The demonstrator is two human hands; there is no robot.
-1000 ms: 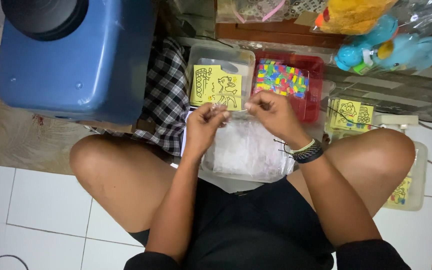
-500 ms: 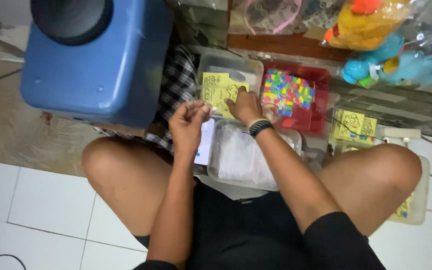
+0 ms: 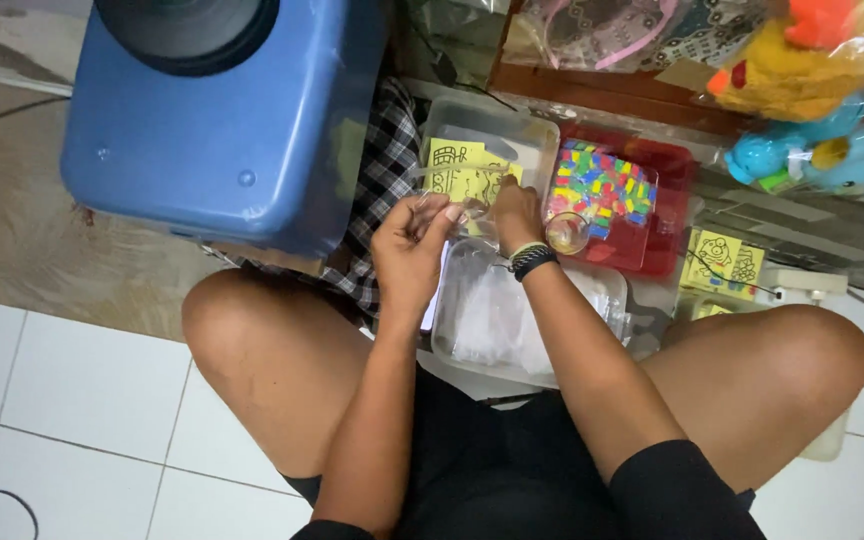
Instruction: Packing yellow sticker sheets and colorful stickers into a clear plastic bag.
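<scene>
The left hand [image 3: 410, 240] pinches a clear plastic sleeve [image 3: 452, 205] at its edge, fingers pressed together on it, just above the tub of clear bags [image 3: 512, 320], while the right hand [image 3: 515, 215] reaches into the clear tub [image 3: 487, 125] of yellow cards [image 3: 462, 170]. The sleeve looks light, limp and slippery, best held by an edge. The right fingertips are hidden behind the hand, so their grip cannot be told, and the sleeve's outline is hard to trace.

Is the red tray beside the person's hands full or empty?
Partly full. The red tray holds a heap of small coloured pieces over its left part, while bare red floor shows along its right side. A small clear cup stands at its near edge.
</scene>
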